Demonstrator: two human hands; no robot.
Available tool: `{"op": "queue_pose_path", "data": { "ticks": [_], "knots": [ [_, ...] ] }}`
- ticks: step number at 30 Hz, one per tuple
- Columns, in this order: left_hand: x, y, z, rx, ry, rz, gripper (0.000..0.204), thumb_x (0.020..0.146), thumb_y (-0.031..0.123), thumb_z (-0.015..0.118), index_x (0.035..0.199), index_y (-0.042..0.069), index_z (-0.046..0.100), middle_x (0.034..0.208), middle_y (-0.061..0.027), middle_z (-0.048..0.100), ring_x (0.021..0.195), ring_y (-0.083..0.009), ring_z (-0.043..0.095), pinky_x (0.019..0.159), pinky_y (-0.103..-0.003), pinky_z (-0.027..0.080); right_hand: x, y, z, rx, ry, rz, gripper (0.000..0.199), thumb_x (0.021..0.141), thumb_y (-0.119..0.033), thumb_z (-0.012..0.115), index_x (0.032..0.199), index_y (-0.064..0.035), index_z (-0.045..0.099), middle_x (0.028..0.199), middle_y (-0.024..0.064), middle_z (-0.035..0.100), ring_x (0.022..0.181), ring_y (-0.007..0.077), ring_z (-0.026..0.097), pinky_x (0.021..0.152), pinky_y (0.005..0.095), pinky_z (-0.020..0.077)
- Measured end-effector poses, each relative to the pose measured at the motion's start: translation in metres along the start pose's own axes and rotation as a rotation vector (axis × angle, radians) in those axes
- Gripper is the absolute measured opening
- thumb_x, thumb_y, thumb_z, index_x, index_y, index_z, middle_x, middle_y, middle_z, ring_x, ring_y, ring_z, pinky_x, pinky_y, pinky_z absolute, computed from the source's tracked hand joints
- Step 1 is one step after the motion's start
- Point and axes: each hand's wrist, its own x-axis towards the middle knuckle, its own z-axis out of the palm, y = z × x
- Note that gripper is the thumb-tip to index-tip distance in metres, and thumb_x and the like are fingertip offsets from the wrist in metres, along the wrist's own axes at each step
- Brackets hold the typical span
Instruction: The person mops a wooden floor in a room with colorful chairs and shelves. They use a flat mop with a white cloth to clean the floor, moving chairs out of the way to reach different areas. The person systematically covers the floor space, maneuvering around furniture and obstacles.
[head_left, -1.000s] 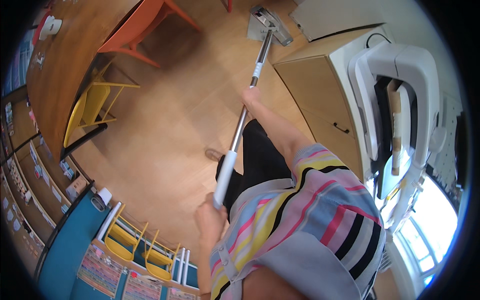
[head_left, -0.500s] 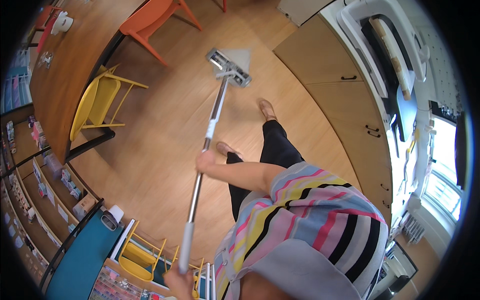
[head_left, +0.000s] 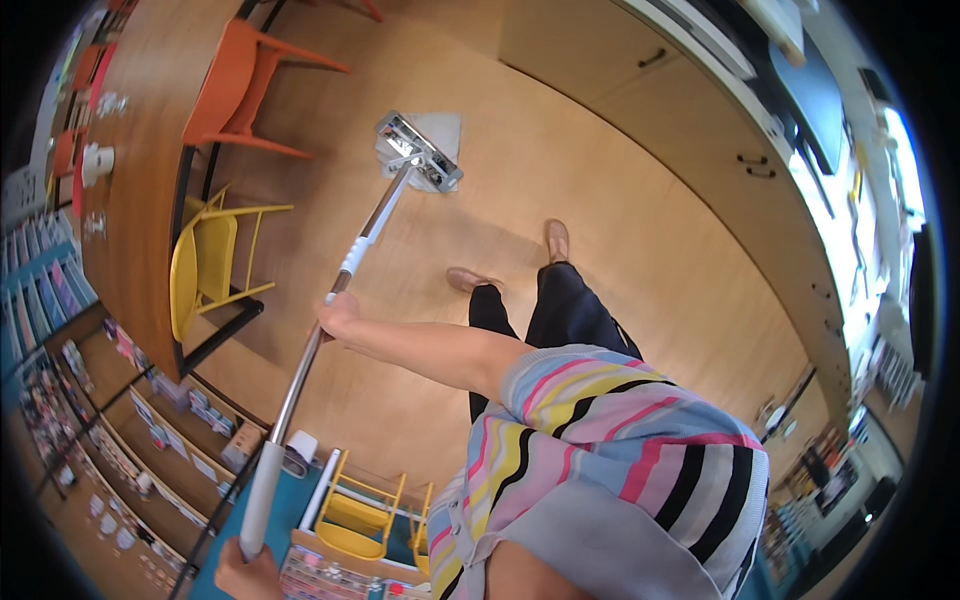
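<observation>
A flat mop with a silver rectangular head (head_left: 420, 152) lies on the wood floor ahead of my feet, a pale cloth (head_left: 443, 128) showing around and under it. Its metal pole (head_left: 298, 380) slants down toward the lower left and ends in a light grey grip (head_left: 262, 495). My right hand (head_left: 340, 314) is closed around the pole about midway, its arm reaching across in front of me. At the lower left, my left hand (head_left: 247, 572) is wrapped around the end of the grey grip; part of it is cut off by the picture's edge.
An orange chair (head_left: 235, 95) and a yellow chair (head_left: 215, 255) stand against a wooden table (head_left: 140, 190) at left. Wooden cupboards (head_left: 690, 130) line the right. Shelves with small goods (head_left: 190, 440) and more yellow chairs (head_left: 355, 510) are at the lower left.
The view has turned, shifting the furniture. The mop head appears further left, and the pole leans more to the left. Both hands have moved left in view, still gripping the mop.
</observation>
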Motion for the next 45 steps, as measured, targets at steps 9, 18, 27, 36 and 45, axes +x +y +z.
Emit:
{"op": "queue_pose_path", "data": {
  "ticks": [9,18,27,36,45],
  "knots": [
    [0.056,0.101,-0.047,-0.441,-0.127,0.338,0.033,0.061,-0.001,0.063,0.094,-0.002,0.062,0.070,-0.0194,0.060,0.060,-0.0328,0.058,0.060,-0.033,0.047,0.015,-0.103,-0.143,0.258,0.131,-0.151,0.019,0.078,-0.011,0.058,0.069,0.0035,0.050,0.061,0.0150,0.057,0.047,0.0275,0.061,0.037,0.0387,0.0522],
    [0.099,0.290,-0.104,-0.429,-0.302,0.811,0.019,0.065,0.001,0.059,0.083,-0.004,0.063,0.052,-0.0132,0.046,0.048,-0.0084,0.043,0.048,-0.027,0.039,-0.021,-0.142,-0.377,0.580,0.375,-0.153,0.014,0.078,-0.009,0.055,0.082,0.0012,0.047,0.068,0.0152,0.057,0.051,0.0275,0.061,0.039,0.0387,0.0532],
    [-0.027,0.524,-0.015,-0.463,-0.578,1.351,0.035,0.064,0.006,0.064,0.098,0.002,0.060,0.076,-0.0182,0.062,0.068,-0.0345,0.062,0.062,-0.040,0.050,-0.033,0.001,-0.728,0.575,0.899,-0.061,0.021,0.081,-0.024,0.060,0.082,-0.0046,0.051,0.075,0.0105,0.056,0.060,0.0259,0.060,0.045,0.0436,0.0528],
    [-0.061,0.566,-0.032,-0.294,-0.446,1.326,0.033,0.065,0.004,0.064,0.097,0.007,0.060,0.077,-0.0142,0.062,0.069,-0.0333,0.062,0.062,-0.040,0.051,-0.049,0.015,-0.760,0.643,0.989,-0.052,0.019,0.081,-0.021,0.056,0.077,-0.0044,0.048,0.065,0.0069,0.052,0.050,0.0196,0.054,0.041,0.0377,0.0492],
    [0.027,0.361,-0.028,-0.398,-0.161,0.859,0.022,0.060,-0.003,0.057,0.081,0.002,0.063,0.069,-0.0198,0.055,0.065,-0.0392,0.054,0.058,-0.039,0.044,-0.002,-0.032,-0.486,0.510,0.833,-0.248,0.021,0.076,-0.016,0.056,0.067,0.0027,0.053,0.059,0.0126,0.055,0.051,0.0235,0.058,0.045,0.0375,0.0465]
  ]
}}
